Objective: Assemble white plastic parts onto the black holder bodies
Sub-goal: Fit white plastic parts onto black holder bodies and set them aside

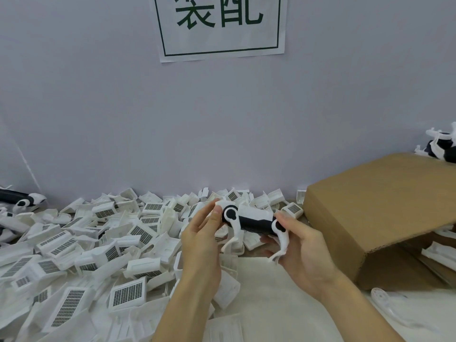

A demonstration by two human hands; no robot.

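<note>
Above the table's middle I hold a black holder body (pixel 256 224) with both hands. A white cover sits on its top, and two white curved arms (pixel 281 245) hang from round joints at its ends. My left hand (pixel 202 240) grips the left end, thumb beside the round black joint. My right hand (pixel 303 250) supports the right end from below and behind. A big heap of loose white plastic parts (pixel 103 245) with dark grilles covers the left and middle of the table.
An open brown cardboard box (pixel 380 218) lies on its side at the right, with white parts inside. Finished black-and-white pieces (pixel 441 149) lie on top of it, and others (pixel 22 199) at far left. One white arm piece (pixel 387 304) lies at lower right. A wall with a paper sign (pixel 219 25) stands behind.
</note>
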